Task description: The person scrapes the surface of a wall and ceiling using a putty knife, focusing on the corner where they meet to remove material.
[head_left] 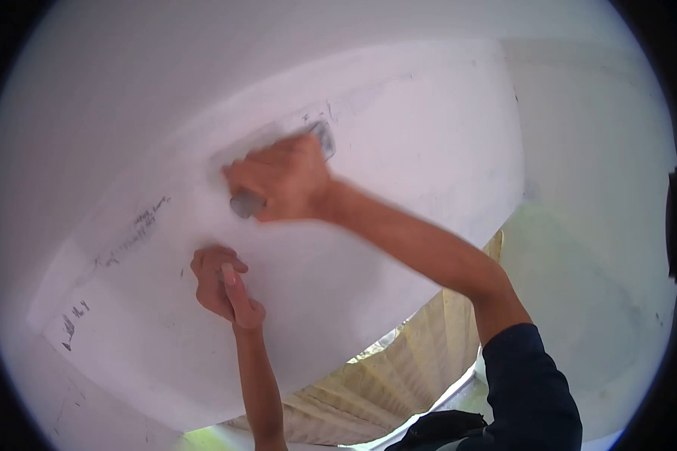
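My right hand (282,177) is wrapped round the handle of a flat-bladed trowel (323,140), blurred by motion. The blade lies against the white surface (406,150), close to a line of dark marks, and the grey butt of the handle pokes out below my fingers. Lower and to the left, my left hand (224,284) is closed in front of the same surface, its thumb laid over the curled fingers. What sits inside that hand, if anything, I cannot tell.
Dark scuffs and pencil-like marks (147,218) run along the left part of the surface. Beneath its curved lower edge hangs a beige pleated curtain (376,391) with daylight around it. A pale wall (594,150) stands at the right.
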`<state>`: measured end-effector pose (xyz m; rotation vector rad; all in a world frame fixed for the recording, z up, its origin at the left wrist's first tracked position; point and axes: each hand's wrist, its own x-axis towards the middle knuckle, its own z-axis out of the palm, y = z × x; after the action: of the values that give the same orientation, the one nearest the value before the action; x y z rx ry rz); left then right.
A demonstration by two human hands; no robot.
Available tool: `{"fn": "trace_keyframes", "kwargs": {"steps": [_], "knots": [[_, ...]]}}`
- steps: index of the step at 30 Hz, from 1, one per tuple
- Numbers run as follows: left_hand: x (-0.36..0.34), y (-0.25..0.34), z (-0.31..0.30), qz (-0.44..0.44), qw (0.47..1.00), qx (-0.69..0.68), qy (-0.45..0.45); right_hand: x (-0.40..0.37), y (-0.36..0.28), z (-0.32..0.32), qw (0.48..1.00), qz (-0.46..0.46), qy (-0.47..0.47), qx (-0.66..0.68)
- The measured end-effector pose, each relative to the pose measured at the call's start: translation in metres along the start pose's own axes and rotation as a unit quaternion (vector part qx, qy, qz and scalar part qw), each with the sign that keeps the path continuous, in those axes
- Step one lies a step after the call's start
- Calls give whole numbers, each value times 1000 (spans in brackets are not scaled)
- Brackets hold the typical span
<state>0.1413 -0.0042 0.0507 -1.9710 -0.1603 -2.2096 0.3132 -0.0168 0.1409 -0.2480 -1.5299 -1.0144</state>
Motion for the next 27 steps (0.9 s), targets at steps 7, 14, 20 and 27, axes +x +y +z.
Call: {"fn": "trace_keyframes", "kwargs": {"steps": [7, 14, 20, 27], "knots": [[1, -6, -9, 34, 998, 3, -47, 13, -25, -12, 997, -50, 47, 34], [4, -4, -9, 21, 999, 9, -49, 8, -11, -8, 997, -64, 34, 18], [6, -9, -7, 34, 999, -10, -41, 15, -42, -18, 997, -76, 18, 6], [4, -6, -7, 26, 999, -7, -43, 14, -39, -16, 997, -77, 21, 23]]}}
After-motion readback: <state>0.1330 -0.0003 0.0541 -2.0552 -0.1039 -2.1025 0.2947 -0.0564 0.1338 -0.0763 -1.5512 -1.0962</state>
